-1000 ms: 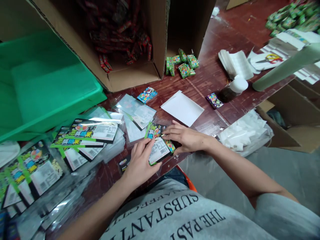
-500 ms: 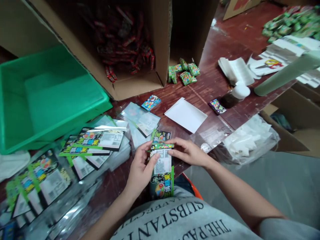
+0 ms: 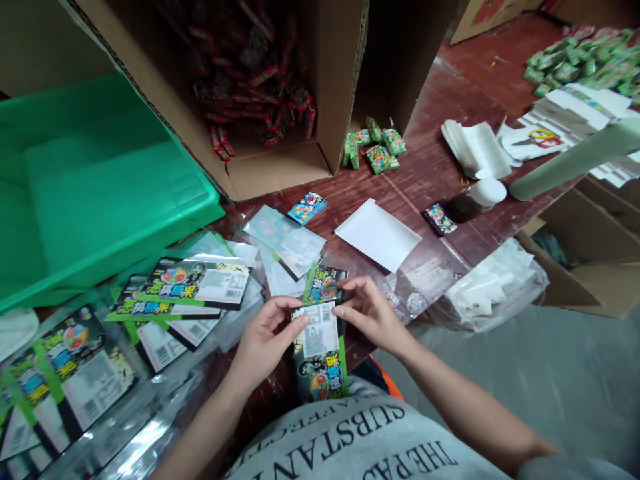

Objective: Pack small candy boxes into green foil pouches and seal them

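Close to my body, a black-and-green printed candy bag (image 3: 320,363) with a white label hangs over the table edge. My left hand (image 3: 270,333) pinches its upper left side between thumb and fingers. At the upper right edge, my right hand (image 3: 373,313) has its thumb and fingers closed on the bag. Just beyond the bag's top edge lies another black-and-green printed piece (image 3: 326,283); whether it is separate I cannot tell. Further forward are a blue candy packet (image 3: 307,208), clear bags (image 3: 285,240) and a white card (image 3: 377,235).
A green bin (image 3: 115,193) and printed bags (image 3: 200,283) are at left. An open carton (image 3: 280,177) holds red packets. Green packets (image 3: 383,160), a purple packet (image 3: 440,220), a white-lidded jar (image 3: 487,193), scissors (image 3: 543,139) and a bag of white scraps (image 3: 493,287) are to the right.
A small green packet at the bag's top edge between my hands no longer shows. My left hand has shifted slightly left, and the view has moved a little.
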Demonstrator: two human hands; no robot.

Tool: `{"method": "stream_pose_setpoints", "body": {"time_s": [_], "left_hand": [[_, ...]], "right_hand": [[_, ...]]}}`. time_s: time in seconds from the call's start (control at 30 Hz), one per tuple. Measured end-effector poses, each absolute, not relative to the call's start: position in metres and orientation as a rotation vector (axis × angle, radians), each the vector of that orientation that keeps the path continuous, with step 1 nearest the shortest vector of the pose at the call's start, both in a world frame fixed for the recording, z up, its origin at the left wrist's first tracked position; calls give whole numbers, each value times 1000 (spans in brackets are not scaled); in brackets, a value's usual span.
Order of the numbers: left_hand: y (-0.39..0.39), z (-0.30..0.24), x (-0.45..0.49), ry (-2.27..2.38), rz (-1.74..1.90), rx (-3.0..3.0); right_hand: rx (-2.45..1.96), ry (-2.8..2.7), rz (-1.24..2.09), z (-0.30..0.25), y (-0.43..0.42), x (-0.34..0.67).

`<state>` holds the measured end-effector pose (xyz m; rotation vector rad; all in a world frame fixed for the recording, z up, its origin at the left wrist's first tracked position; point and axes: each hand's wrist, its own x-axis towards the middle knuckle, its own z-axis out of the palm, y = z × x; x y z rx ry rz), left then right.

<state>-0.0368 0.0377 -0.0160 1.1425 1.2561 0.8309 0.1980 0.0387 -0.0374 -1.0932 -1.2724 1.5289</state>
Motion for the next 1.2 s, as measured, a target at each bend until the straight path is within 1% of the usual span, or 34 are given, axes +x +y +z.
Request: {"method": "stream_pose_setpoints", "body": {"time_s": [0.07, 0.13, 0.23, 0.37, 0.53, 0.77, 0.9, 1.07, 1.2], "left_hand": [[41, -14, -40, 1263, 818, 1189], [43, -11, -41, 1265, 821, 1286], [45, -7, -37, 1268, 848, 1350], [44, -6, -32, 1311, 949, 1219], [47, 4, -31, 1330, 743, 1371], [68, 27, -25, 1388, 596, 1402], [81, 26, -30, 1345, 540, 1492], [85, 21, -39, 1199, 477, 1471], [87, 19, -42, 1152, 529, 1433]], "right_hand": [[-1121, -1165, 1580, -42, 34, 191], [-1150, -1196, 1583, -42, 34, 188], [-1124, -1361, 1494, -38, 39, 189], [-1084, -1416, 1384, -34, 43, 194], [-1047, -1409, 1539, -24, 50, 201], [-1213, -1211, 1777, -10, 71, 201], [-1207, -1237, 1804, -11, 79, 203], [-1169, -1336, 1780, -13, 86, 209], [-1151, -1337, 1827, -14, 97, 209]]}}
